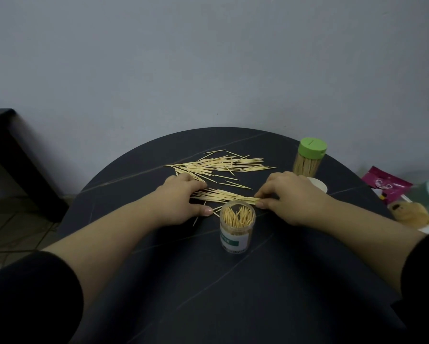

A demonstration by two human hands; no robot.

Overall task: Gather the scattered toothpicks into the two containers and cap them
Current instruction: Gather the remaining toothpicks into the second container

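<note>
A bundle of toothpicks point(227, 195) lies across the dark round table point(208, 281), pinched at its left end by my left hand point(183, 204) and at its right end by my right hand point(288, 197). Just in front of the bundle stands an open clear container point(237, 228), partly filled with upright toothpicks. Further back a loose pile of toothpicks point(221, 165) is spread out. At the back right a second container with a green cap point(309, 157) stands full. A white cap point(317, 184) peeks out behind my right hand.
A pink packet point(386, 186) and a wrapped snack point(411, 214) lie off the table's right edge. A dark piece of furniture point(9, 157) stands at the left by the grey wall. A few stray toothpicks point(217, 209) lie near the open container.
</note>
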